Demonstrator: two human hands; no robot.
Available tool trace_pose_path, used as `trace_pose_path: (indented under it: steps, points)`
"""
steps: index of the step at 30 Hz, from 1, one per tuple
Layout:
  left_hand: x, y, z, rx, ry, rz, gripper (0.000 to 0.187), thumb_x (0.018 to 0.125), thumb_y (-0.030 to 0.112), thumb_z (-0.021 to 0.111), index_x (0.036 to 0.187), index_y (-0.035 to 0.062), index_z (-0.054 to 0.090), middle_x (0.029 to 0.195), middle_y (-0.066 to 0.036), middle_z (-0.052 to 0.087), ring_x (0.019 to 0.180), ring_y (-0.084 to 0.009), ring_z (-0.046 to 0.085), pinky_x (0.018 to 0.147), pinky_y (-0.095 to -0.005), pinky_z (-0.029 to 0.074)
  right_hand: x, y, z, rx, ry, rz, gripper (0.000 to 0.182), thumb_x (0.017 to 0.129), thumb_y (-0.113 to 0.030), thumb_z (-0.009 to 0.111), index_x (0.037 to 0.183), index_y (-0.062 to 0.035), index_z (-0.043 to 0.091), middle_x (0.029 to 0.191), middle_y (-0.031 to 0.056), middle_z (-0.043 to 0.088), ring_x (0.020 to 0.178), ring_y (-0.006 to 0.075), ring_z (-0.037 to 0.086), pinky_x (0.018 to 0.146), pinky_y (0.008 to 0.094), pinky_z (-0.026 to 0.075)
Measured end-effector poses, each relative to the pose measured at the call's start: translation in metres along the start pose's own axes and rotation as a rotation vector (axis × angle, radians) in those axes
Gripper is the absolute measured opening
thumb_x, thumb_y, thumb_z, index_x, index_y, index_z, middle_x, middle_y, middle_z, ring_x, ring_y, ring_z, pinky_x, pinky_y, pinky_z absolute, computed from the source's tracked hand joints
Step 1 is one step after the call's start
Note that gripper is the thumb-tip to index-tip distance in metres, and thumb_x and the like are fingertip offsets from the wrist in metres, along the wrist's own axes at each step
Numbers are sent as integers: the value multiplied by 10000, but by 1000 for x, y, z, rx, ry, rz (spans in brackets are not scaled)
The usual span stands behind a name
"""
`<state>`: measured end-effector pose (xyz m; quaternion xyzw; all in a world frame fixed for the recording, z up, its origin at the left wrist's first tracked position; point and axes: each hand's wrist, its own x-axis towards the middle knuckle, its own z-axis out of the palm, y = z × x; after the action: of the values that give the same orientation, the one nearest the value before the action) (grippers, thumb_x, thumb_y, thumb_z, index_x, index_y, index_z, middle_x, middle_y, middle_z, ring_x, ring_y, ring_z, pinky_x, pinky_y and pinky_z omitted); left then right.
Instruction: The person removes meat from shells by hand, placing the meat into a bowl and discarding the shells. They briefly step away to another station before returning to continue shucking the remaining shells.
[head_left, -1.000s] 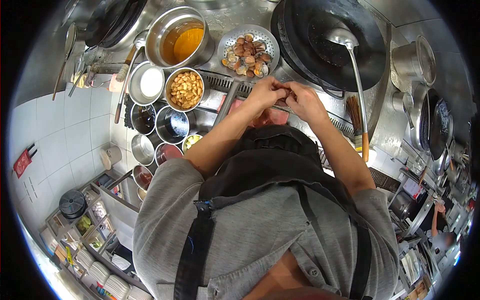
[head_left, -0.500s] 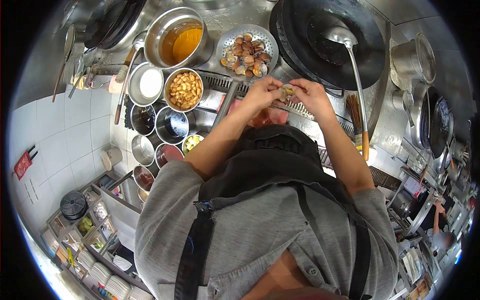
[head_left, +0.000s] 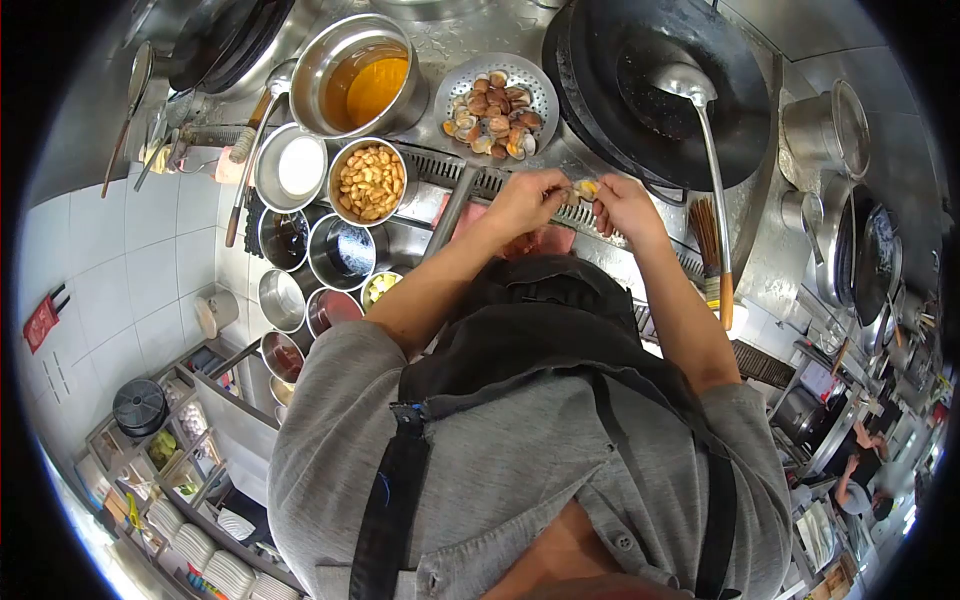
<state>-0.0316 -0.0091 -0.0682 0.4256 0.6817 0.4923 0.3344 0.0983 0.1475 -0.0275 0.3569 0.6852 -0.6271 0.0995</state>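
Between my two hands is a small opened clam [head_left: 586,190] with yellowish flesh showing. My left hand [head_left: 532,204] pinches its left side, fingers closed. My right hand [head_left: 629,208] grips the right side, the fingers bent round it. Both hands hover over the slotted metal edge of the stove, in front of my apron. Just beyond them, a perforated ladle [head_left: 453,80] holds a heap of brown clams [head_left: 492,112], some with their shells gaping. Its handle [head_left: 455,215] slopes down toward my left forearm.
A black wok [head_left: 680,150] with a steel ladle [head_left: 686,82] in it stands at the front right. To the left are a pot of amber liquid [head_left: 408,105], a pot of peanuts [head_left: 392,208] and several seasoning pots. A bamboo brush [head_left: 705,235] is near the wok. Another person [head_left: 855,490] is far right.
My hands have moved slightly apart, and more of the clam's yellow flesh shows between them. At the far right, the other person has shifted posture.
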Motion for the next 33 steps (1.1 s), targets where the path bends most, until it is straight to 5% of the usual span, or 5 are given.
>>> trace_pose_path:
  steps: [7,17,25,28,33]
  points:
    - [5,22,-13,265,154,549,106,802,27,638,907,41,644,917,-123,662,836,-300,660,720,-357,531,-5,10,3,469,-173,130,167,912,-164,508,791,-49,522,600,25,516,397,137,478,346,264,345]
    - [12,6,-28,197,18,396,151,798,30,642,947,51,641,894,-123,659,784,-298,655,682,-359,519,11,2,14,263,4,25,265,940,-260,535,896,-1,571,691,79,595,474,145,572,380,250,421]
    - [82,-82,-104,405,380,-181,342,838,335,651,1062,77,657,962,-160,686,897,-309,670,785,-408,529,7,5,13,88,85,-46,401,928,-245,570,1238,7,542,840,100,631,574,128,616,437,236,469]
    - [88,-100,-101,912,45,-479,368,862,319,542,1000,0,661,1030,-220,660,1017,-374,621,882,-424,501,-3,15,12,38,96,-39,408,891,-250,601,1217,-7,569,828,93,650,586,130,619,465,267,495]
    - [94,-96,-69,813,44,-587,445,846,387,555,1003,-16,661,1065,-218,650,1046,-357,611,919,-427,480,-11,22,12,-35,111,-23,397,888,-239,605,1212,-10,574,761,92,639,582,135,618,465,272,491]
